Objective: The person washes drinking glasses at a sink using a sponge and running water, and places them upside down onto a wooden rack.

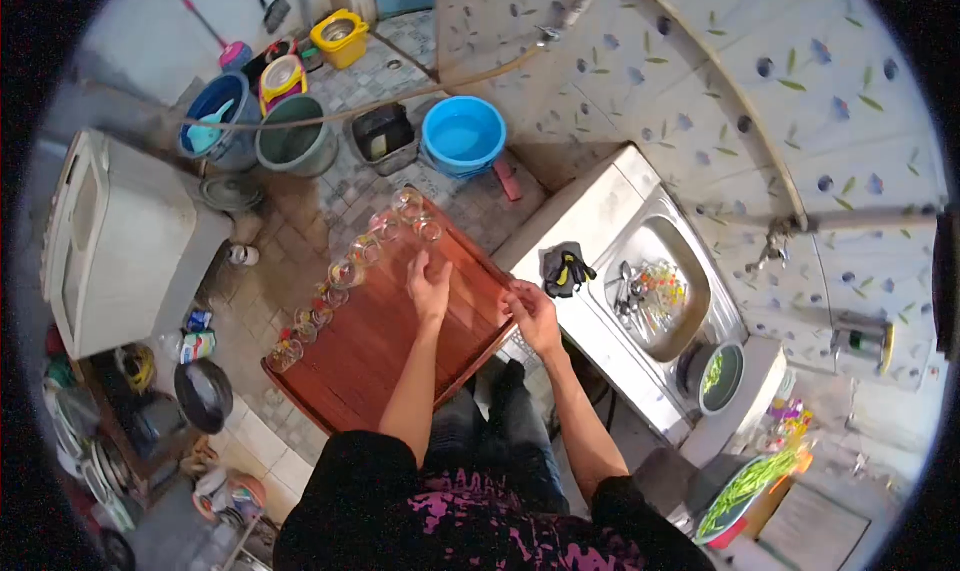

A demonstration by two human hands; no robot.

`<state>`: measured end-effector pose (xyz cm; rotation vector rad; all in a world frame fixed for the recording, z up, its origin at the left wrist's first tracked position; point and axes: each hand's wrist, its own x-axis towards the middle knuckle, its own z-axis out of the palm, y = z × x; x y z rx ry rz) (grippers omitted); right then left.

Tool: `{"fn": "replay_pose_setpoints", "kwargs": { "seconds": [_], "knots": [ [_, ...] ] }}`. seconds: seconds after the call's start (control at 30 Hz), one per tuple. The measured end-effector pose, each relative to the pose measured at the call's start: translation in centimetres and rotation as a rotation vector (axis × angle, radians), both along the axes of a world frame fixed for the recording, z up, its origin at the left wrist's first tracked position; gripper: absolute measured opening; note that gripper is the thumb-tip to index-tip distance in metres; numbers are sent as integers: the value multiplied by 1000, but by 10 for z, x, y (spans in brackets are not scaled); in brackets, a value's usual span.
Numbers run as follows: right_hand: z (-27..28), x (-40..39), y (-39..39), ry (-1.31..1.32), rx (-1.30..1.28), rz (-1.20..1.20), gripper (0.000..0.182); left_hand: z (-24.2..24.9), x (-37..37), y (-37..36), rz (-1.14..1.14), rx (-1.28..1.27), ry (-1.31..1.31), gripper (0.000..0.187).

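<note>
A reddish-brown wooden table (380,346) stands in front of me, with several clear glasses (346,273) lined up along its far left edge. Over the tabletop, my left hand (429,285) has its fingers apart and holds nothing. My right hand (533,314) is at the table's right edge, fingers curled near the rim; whether it grips the rim is unclear. To the right, a sink (690,301) holds cutlery and glasses (655,296). A black and yellow cloth-like item (567,270) lies on the counter beside my right hand.
Behind the table are a light blue basin (463,134), a grey bucket (296,141) and a dark blue bucket (240,106). A white cabinet (135,241) stands at left. A pot with green pieces (716,378) sits by the sink; green vegetables (750,486) lie at lower right.
</note>
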<state>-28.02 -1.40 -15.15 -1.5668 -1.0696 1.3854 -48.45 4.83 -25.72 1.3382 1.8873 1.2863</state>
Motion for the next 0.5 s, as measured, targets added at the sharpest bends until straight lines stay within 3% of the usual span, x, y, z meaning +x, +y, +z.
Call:
{"fn": "replay_pose_setpoints", "kwargs": {
  "seconds": [0.13, 0.27, 0.43, 0.5],
  "knots": [
    [-25, 22, -25, -61, 83, -60, 29, 34, 23, -34, -63, -15, -195, 26],
    [2, 47, -45, -60, 53, -133, 25, 61, 54, -55, -303, -305, -471, 35],
    [13, 88, -73, 41, 48, -273, 25, 82, 105, -68, -571, -370, -280, 38],
    [8, 109, -86, 94, 61, -331, 24, 94, 131, -73, -725, -407, -258, 32]
  ]
}}
